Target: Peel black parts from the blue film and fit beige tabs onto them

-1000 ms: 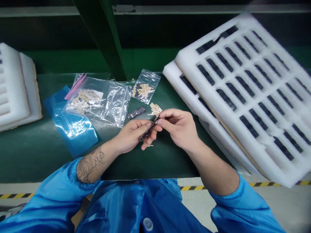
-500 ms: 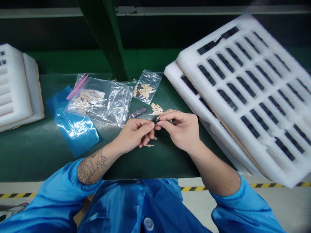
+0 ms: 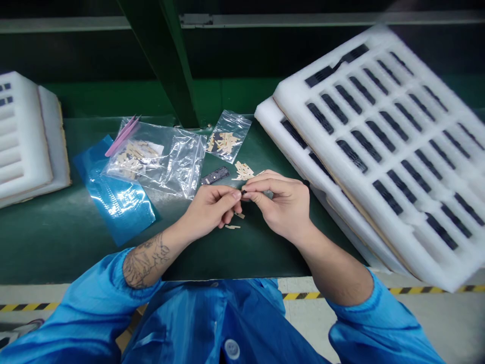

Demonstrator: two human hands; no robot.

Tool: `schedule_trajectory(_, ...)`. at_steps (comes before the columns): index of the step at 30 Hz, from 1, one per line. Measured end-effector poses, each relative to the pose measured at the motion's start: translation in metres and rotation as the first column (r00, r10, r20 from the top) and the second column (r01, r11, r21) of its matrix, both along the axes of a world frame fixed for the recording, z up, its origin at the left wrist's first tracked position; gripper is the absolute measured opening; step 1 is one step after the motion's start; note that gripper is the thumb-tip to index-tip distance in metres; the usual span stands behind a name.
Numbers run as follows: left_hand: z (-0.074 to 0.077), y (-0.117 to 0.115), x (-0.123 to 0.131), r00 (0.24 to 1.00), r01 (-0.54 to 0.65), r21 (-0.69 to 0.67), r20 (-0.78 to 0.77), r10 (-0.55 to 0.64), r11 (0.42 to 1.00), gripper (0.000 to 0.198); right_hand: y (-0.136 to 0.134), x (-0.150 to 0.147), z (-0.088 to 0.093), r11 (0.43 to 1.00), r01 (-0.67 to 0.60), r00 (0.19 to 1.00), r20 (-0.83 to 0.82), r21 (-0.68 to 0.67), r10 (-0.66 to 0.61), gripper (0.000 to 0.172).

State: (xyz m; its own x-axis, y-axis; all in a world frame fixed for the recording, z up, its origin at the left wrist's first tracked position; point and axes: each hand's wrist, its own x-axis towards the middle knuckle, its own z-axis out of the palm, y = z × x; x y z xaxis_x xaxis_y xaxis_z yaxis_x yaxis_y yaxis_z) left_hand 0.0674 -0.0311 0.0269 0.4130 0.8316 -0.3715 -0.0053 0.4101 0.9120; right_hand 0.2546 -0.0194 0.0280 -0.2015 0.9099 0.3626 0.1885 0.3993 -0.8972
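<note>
My left hand (image 3: 212,212) and my right hand (image 3: 282,202) meet over the green mat, their fingertips pinching a small dark part (image 3: 243,192). Most of that part is hidden by my fingers. Just beyond my fingertips lies a loose pile of tan strips (image 3: 242,171). A black slotted component (image 3: 214,175) rests to its left, apart from my hands. Two loose tan pieces (image 3: 232,227) lie on the mat beneath my fingers.
Clear plastic bags of tan strips (image 3: 159,162) (image 3: 228,136) lie beyond my hands, with a pink strip (image 3: 123,136) and a blue film bag (image 3: 121,202) at left. White foam trays (image 3: 303,162) holding dark parts stand at right, another foam stack (image 3: 26,131) at left, and a green post (image 3: 162,60) behind.
My hands have drawn closer together, and the long dark piece seen earlier below my left fingers no longer shows. A loose tan piece now lies beneath my fingers.
</note>
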Motion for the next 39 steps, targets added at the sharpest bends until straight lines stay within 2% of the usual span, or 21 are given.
schedule_trajectory(6,0.0020,0.0001,-0.0034,1.000,-0.003,0.023,-0.019,0.003,1.000,0.047,0.0008,-0.0007,-0.0006,1.000,0.016,1.000,0.007,-0.011,-0.016,0.012)
schedule_trajectory(8,0.0033,0.0006,-0.0040,0.999,-0.013,0.042,-0.041,0.014,0.999,0.047,0.0002,-0.0020,0.0000,0.995,0.038,0.999,-0.026,-0.088,-0.041,0.010)
schedule_trajectory(12,0.0035,0.0014,-0.0028,0.987,-0.092,0.159,-0.114,0.111,0.983,0.044,-0.0023,-0.0041,0.0033,0.950,0.015,0.984,-0.163,-0.313,-0.069,0.019)
schedule_trajectory(15,0.0019,0.0010,-0.0017,0.973,-0.120,0.238,-0.164,0.162,0.964,0.042,-0.0034,-0.0040,0.0066,0.918,-0.010,0.981,-0.184,-0.395,-0.069,0.017)
schedule_trajectory(23,0.0035,-0.0011,-0.0011,0.950,-0.078,0.343,-0.260,0.175,0.936,0.036,-0.0042,-0.0048,0.0063,0.917,0.039,0.986,-0.135,-0.398,-0.101,0.009)
schedule_trajectory(31,0.0049,-0.0004,0.0006,0.946,-0.070,0.349,-0.275,0.173,0.935,0.037,-0.0043,-0.0045,0.0055,0.915,0.049,0.988,-0.113,-0.401,-0.103,0.010)
schedule_trajectory(39,0.0042,-0.0027,-0.0011,0.936,-0.045,0.404,-0.302,0.180,0.914,0.035,-0.0038,-0.0023,0.0046,0.899,0.027,0.982,-0.158,-0.437,-0.106,0.011)
